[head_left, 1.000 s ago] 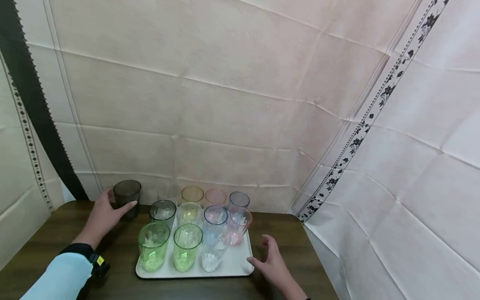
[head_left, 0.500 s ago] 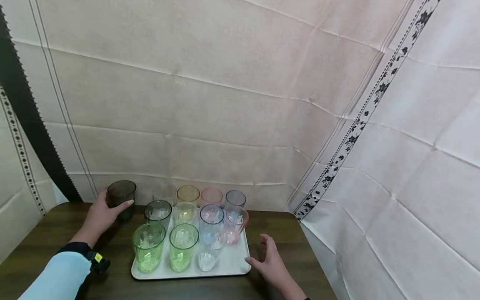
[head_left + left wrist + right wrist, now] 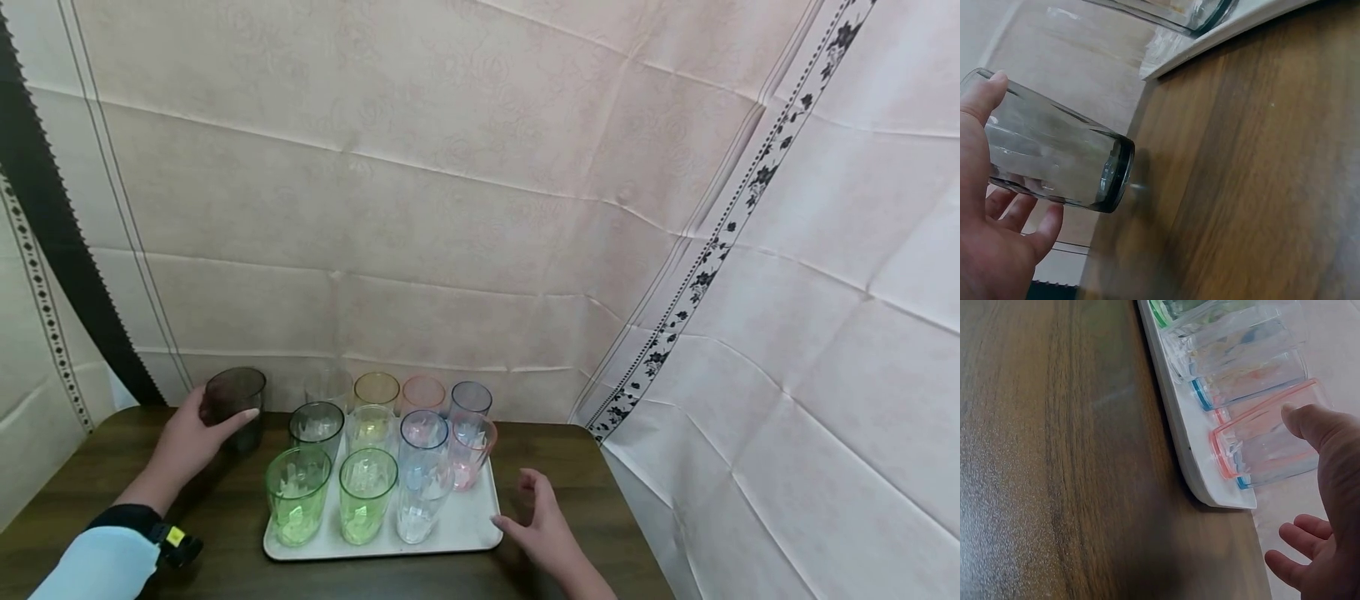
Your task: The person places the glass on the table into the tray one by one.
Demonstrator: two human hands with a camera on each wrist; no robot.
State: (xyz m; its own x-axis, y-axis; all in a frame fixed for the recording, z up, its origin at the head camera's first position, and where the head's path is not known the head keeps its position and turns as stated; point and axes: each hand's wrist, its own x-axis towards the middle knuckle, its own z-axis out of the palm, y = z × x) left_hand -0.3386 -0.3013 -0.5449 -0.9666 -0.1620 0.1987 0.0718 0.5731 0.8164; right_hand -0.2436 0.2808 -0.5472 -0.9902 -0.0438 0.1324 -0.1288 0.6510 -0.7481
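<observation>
My left hand (image 3: 183,442) grips a smoky grey glass (image 3: 243,400) at the back left of the table, thumb on one side and fingers on the other. In the left wrist view the glass (image 3: 1060,147) has its thick dark base close over the wood. My right hand (image 3: 543,525), fingers relaxed and holding nothing, is beside the right edge of a white tray (image 3: 480,533). Nearest to it on the tray stands a pink glass (image 3: 1272,428), overlapped by the thumb in the right wrist view.
Several tinted glasses stand on the tray, among them a green glass (image 3: 300,500), a second green glass (image 3: 365,500), a dark grey glass (image 3: 317,425) and a yellow glass (image 3: 377,387). A pale cloth (image 3: 450,208) hangs behind the brown table (image 3: 600,492).
My left hand has moved a little left and down with the smoky grey glass. The right hand stays beside the tray. The head view has shifted slightly.
</observation>
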